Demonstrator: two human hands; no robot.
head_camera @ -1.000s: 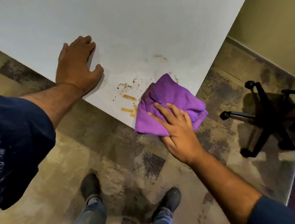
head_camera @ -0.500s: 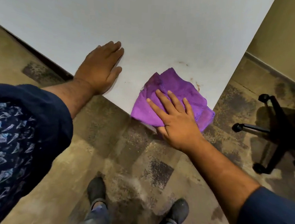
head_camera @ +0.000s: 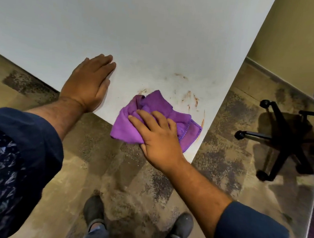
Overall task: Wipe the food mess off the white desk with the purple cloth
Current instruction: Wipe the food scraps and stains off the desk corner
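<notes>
The white desk (head_camera: 141, 23) fills the upper part of the view, its near corner pointing down toward the person's shoes (head_camera: 182, 226) on the mottled floor (head_camera: 128, 182). Off the desk's right edge, well apart from it, stands a black office chair (head_camera: 290, 133).

The left hand (head_camera: 88, 83) lies flat and open on the desk at its near edge, fingers together, holding nothing; it appears to brace the body. The right hand (head_camera: 158, 136) is spread flat on top of the purple cloth (head_camera: 153, 107), pressing it down rather than gripping it. The cloth is bunched and sits right at the near corner of the desk, its lower folds hanging a little past the near edge.

The wiping looks partly done. No thick blobs show, but thin orange-brown smears (head_camera: 195, 101) remain between the cloth and the right edge, a fainter mark (head_camera: 180, 76) lies further in from the corner, and a small trace (head_camera: 143, 91) sits just beside the cloth's far tip. A streak also runs close along the right edge by the cloth. Several more passes over that corner area seem needed before the surface is clean.
</notes>
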